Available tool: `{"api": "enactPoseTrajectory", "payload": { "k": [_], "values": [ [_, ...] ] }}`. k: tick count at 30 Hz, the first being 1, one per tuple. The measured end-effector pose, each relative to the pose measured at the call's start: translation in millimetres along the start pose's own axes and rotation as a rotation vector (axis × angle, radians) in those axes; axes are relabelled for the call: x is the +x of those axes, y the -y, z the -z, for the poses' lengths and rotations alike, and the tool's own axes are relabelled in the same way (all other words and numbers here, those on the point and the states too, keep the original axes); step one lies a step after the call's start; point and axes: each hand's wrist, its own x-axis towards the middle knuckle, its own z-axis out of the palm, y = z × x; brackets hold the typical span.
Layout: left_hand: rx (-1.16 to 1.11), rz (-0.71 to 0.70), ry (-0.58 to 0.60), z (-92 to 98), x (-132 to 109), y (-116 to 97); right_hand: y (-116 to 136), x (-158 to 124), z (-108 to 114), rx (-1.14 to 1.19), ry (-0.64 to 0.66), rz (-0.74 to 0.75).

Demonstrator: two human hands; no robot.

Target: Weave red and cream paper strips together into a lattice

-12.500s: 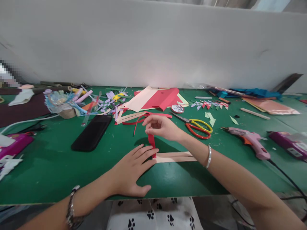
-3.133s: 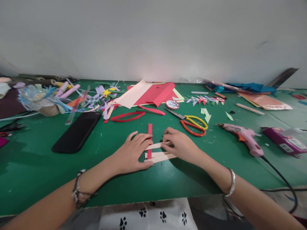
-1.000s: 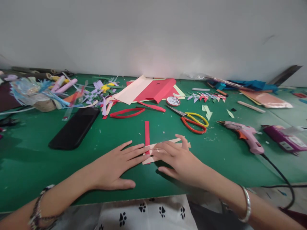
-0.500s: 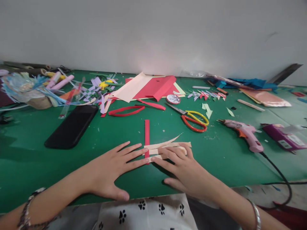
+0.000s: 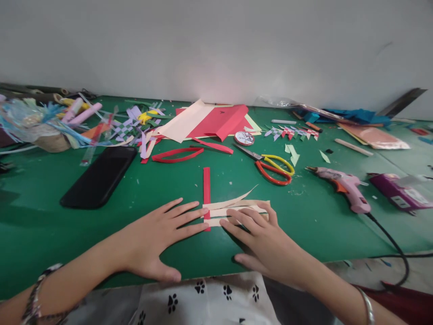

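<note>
A red paper strip [image 5: 206, 185] lies upright in view on the green table, crossing the left ends of several cream paper strips [image 5: 214, 212]. My left hand [image 5: 152, 239] is spread flat, two fingertips pressing on the red strip where it meets the cream ones. Over the right part of the cream strips rests my right hand [image 5: 259, 234], its fingers stretched out and touching them. The topmost cream strip curves upward away from the others. My right fingers hide part of the strips, so how their right ends lie is partly unseen.
A black phone [image 5: 99, 178] lies at left. Beyond the strips are scissors [image 5: 275, 169], a red paper loop [image 5: 177, 155], a tape roll [image 5: 244, 138] and paper sheets [image 5: 216, 122]. A pink glue gun [image 5: 345, 185] with a cord and a purple box [image 5: 401, 192] sit at right.
My right hand has slid slightly to the right along the cream strips, with its fingers still on them. My left hand keeps its place on the red strip.
</note>
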Motion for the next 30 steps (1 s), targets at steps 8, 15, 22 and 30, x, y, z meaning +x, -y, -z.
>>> {"api": "enactPoseTrajectory", "payload": {
  "k": [8,15,22,30],
  "values": [
    [0.000,-0.023,-0.028,-1.0,-2,2,-3,2,3,0.055,0.043,0.014],
    [-0.012,-0.054,-0.156,-1.2,3,-6,2,6,2,0.099,-0.078,-0.010],
    [-0.103,0.100,-0.366,-1.1,26,-16,13,29,-7,0.120,-0.280,-0.088],
    [-0.190,0.128,-0.430,-3.8,31,-18,23,38,-12,0.206,-0.330,-0.198]
  ]
}}
